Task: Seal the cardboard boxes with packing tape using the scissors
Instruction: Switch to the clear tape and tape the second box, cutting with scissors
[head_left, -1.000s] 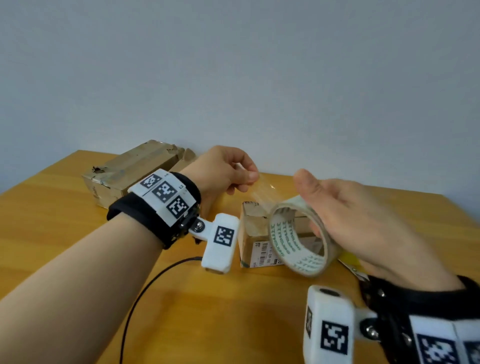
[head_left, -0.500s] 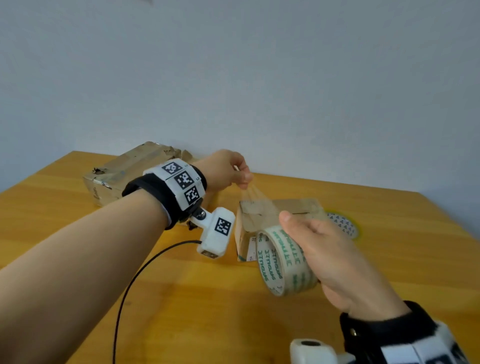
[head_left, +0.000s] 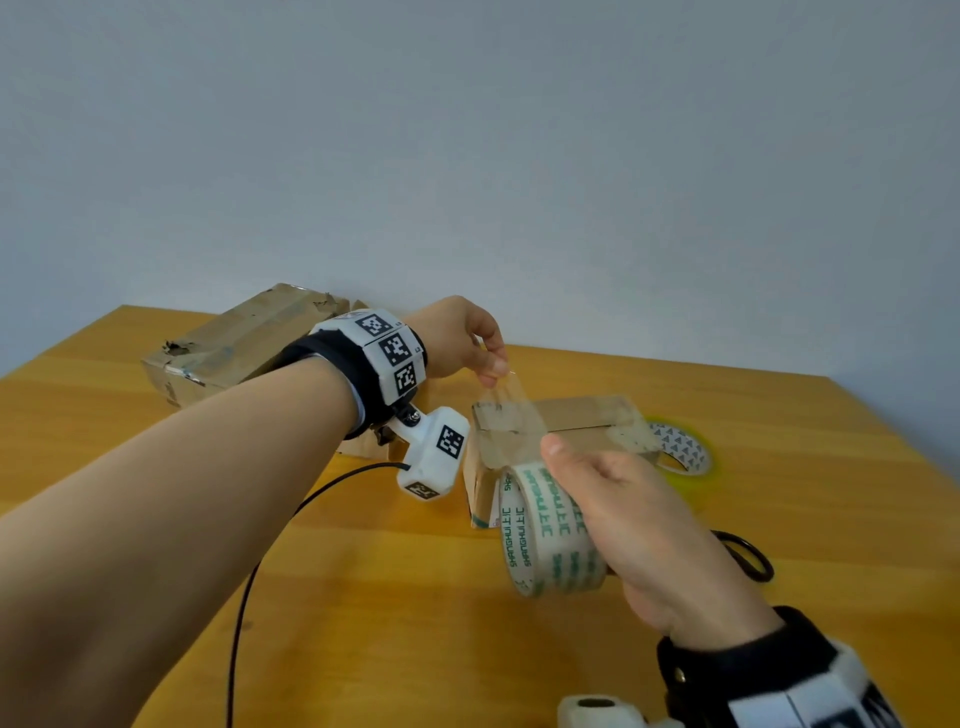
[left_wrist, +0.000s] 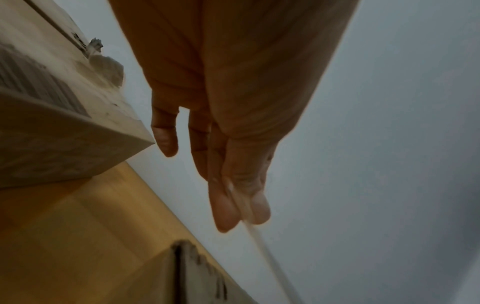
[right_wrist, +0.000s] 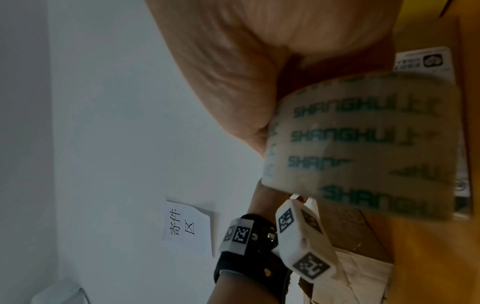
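A small cardboard box (head_left: 587, 415) stands mid-table, its top seam facing up. My right hand (head_left: 613, 499) grips a roll of clear packing tape (head_left: 545, 535) with green print, just in front of the box; the roll (right_wrist: 363, 144) fills the right wrist view. My left hand (head_left: 467, 343) pinches the free tape end (head_left: 506, 384) between thumb and fingers (left_wrist: 226, 207) above the box's left end. The pulled strip (head_left: 511, 426) stretches from the roll up to that pinch. Black scissors handles (head_left: 748, 558) peek out behind my right wrist.
A longer, worn cardboard box (head_left: 239, 343) lies at the back left against the wall. A yellow-rimmed tape roll (head_left: 680, 452) lies flat behind the small box. A black cable (head_left: 270, 545) runs over the wooden table (head_left: 363, 623) from my left wrist.
My right hand has carried the roll down and toward me, drawing out more tape. My left hand has moved away over the box's left end, still pinching the tape end.
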